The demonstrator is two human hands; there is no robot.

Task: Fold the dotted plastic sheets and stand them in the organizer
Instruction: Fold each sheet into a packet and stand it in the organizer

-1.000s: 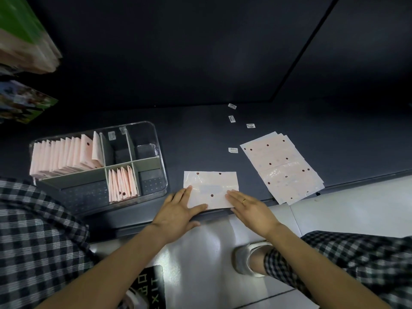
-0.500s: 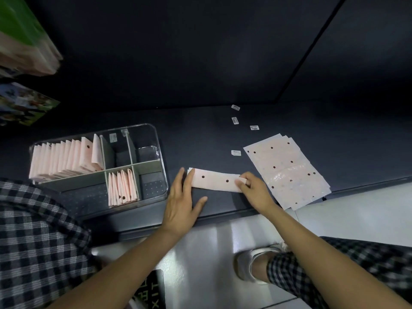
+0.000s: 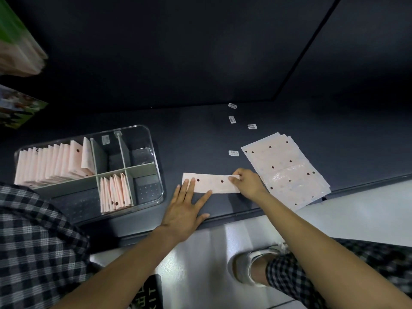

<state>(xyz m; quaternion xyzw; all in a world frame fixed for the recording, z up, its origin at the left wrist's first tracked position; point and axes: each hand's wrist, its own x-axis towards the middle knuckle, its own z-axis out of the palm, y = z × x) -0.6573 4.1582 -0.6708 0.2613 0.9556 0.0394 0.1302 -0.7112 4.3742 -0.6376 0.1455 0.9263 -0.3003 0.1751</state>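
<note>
A: Sheet status?

B: The folded sheet (image 3: 211, 186) lies flat on the dark surface (image 3: 200, 134), between the organizer (image 3: 153, 152) and the stack of unfolded sheets (image 3: 285, 170). It's now a narrow strip, two dark dots showing on top. Long axis runs left to right, about parallel to the surface's near edge; the right end sits just beside the stack.

A: Hands?

B: Apart, one at each end. My left hand (image 3: 185, 208) is flat, fingers straight and spread, fingertips pressing the strip's left end down. My right hand (image 3: 247, 181) pinches the strip's right end, fingers curled over its far corner.

A: What does the step need, as you judge it?

B: Next fold looks like end over end, right to left. Keep the left end pinned so the strip can't skate on the smooth surface. Bring the right end over squarely, edges matched, then press the crease hard. Plastic likely springs back; a weak crease won't stand in a slot.

A: Organizer?

B: Clear bin with grey dividers. The far-left compartment holds a long row of folded sheets (image 3: 55, 163) standing on edge; a short row (image 3: 114, 190) stands in the near middle one. Other compartments show room. Small white labels (image 3: 233, 153) scattered on the surface beyond the strip.
</note>
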